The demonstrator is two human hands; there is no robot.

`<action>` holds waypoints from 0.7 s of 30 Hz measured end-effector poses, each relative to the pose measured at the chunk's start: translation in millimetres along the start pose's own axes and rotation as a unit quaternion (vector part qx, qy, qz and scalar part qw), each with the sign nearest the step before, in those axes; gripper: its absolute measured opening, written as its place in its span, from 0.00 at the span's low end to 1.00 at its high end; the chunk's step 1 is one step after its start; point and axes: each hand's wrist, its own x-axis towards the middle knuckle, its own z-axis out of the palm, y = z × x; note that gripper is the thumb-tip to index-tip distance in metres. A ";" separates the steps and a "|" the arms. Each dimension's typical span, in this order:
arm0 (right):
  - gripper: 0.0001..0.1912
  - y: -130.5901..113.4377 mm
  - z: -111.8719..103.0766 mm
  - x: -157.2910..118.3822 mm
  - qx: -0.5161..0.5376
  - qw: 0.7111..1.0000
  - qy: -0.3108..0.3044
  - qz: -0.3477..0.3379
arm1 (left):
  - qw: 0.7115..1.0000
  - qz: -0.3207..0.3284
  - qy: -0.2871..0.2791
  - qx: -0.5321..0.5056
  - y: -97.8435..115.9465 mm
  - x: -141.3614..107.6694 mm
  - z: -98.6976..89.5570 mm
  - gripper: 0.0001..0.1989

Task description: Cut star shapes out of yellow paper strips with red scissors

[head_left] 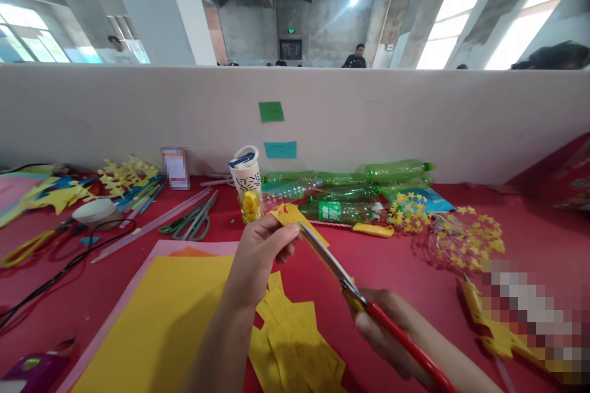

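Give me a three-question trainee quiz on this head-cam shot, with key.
1. Multiple choice: what does the right hand hold?
A) a green bottle
B) red-handled scissors
C) a white cup
2. True or false: on the partition, the blue note sits above the green note.
3. Fill in: the left hand holds a ____ paper piece.

Key: 1 B; 2 False, the green note is above the blue note; 3 yellow.
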 end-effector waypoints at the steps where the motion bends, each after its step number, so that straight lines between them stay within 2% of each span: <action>1: 0.24 -1.5 -0.5 0.0 -0.001 1.000 -0.003 -0.001 | 1.000 0.000 0.000 -0.001 0.2 -0.1 0.2 0.10; 9: 0.26 -6.3 -1.9 -1.0 0.001 1.000 -0.001 -0.007 | 1.000 0.011 0.008 0.002 -2.3 1.8 -1.3 0.11; 14: 0.29 -8.1 -1.1 -0.9 0.017 0.999 0.025 -0.027 | 1.000 0.024 0.008 0.010 -5.0 -0.4 -2.7 0.12; 21: 0.26 3.4 4.4 -4.2 0.032 0.998 0.023 -0.049 | 0.998 0.055 0.009 -0.012 -9.8 -3.5 8.9 0.12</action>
